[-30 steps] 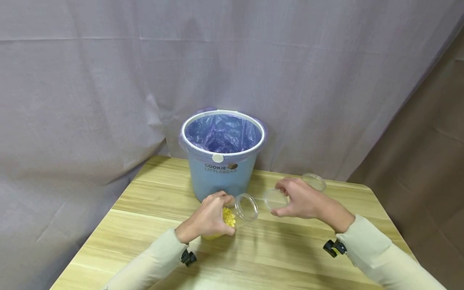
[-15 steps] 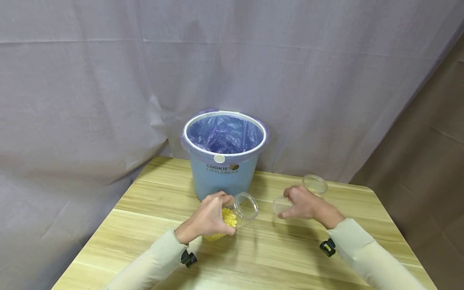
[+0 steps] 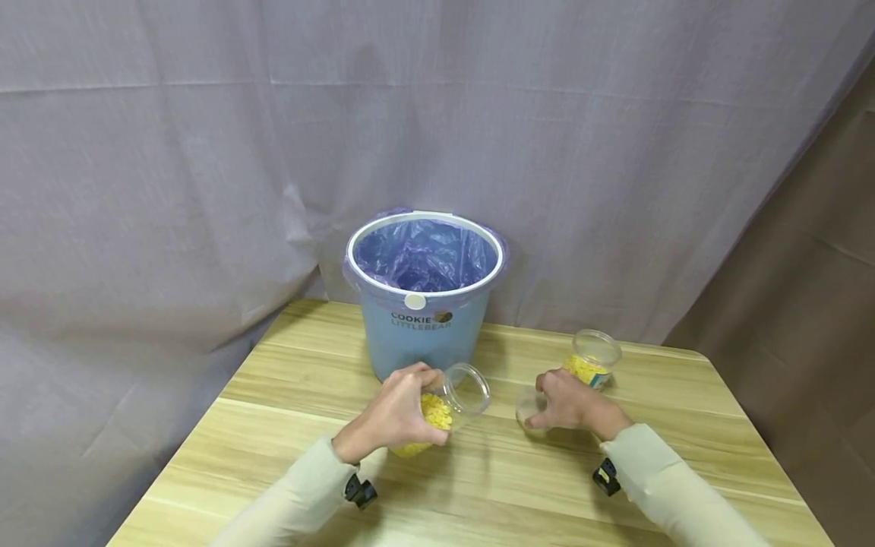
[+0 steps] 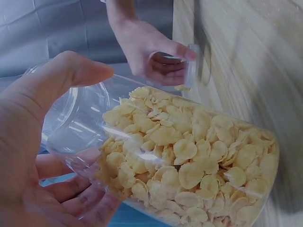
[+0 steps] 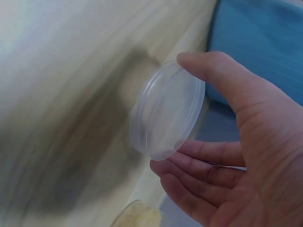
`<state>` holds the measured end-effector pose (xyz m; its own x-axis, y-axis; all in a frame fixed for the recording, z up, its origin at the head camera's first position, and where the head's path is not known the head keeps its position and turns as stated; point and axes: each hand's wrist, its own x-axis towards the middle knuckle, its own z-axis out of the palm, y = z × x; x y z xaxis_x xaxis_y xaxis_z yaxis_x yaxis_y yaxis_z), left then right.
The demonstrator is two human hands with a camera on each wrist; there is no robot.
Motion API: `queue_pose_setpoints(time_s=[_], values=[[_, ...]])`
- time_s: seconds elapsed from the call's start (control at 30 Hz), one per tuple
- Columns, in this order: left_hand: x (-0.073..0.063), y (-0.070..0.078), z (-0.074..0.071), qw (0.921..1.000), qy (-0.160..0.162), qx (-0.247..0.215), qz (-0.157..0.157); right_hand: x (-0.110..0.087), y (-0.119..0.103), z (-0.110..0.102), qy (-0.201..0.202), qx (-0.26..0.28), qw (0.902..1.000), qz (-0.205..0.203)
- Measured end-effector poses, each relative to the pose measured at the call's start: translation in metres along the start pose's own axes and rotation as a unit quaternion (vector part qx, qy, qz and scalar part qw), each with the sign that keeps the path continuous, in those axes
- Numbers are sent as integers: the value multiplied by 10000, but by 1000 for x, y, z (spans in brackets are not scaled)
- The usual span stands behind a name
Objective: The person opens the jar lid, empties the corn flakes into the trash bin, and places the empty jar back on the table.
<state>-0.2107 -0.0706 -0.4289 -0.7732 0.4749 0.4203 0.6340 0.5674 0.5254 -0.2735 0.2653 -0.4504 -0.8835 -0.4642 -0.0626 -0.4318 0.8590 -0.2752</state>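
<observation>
My left hand [image 3: 396, 410] grips a clear plastic jar [image 4: 189, 161] of yellow corn flakes around its upper part. The jar is tilted, with its uncovered mouth [image 3: 468, 388] towards the right and the flakes lying in the lower part. To the right, my right hand [image 3: 569, 400] holds a clear round lid [image 5: 168, 113] by its edge, between thumb and fingers, low over the table. In the head view the lid is faint, and I cannot tell if it touches the wood. A second clear jar [image 3: 584, 369] of yellow flakes stands just behind my right hand, which partly hides it.
A light blue bucket [image 3: 424, 346] with a white rim and a purple bag liner stands behind my left hand. The wood-grain table [image 3: 273, 380] reaches back to a grey curtain [image 3: 205, 167]. A brown curtain hangs along the right side.
My right hand has lowered the lid towards the table and moved slightly right, uncovering more of the second jar. My left hand and its jar have stayed almost still.
</observation>
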Motion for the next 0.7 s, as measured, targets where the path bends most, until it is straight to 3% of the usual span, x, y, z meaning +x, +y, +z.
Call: queue_pose_setpoints(time_s=[0.3, 0.53, 0.7], values=[[-2, 0, 0, 9999, -26, -48, -126, 4, 6, 15, -49, -46, 9997, 254], [1, 1, 0, 9994, -53, -292, -195, 1, 8, 16, 66, -58, 9993, 354], [3, 0, 1, 9982, 23, -552, -249, -1, -4, 6, 572, -238, 9981, 76]])
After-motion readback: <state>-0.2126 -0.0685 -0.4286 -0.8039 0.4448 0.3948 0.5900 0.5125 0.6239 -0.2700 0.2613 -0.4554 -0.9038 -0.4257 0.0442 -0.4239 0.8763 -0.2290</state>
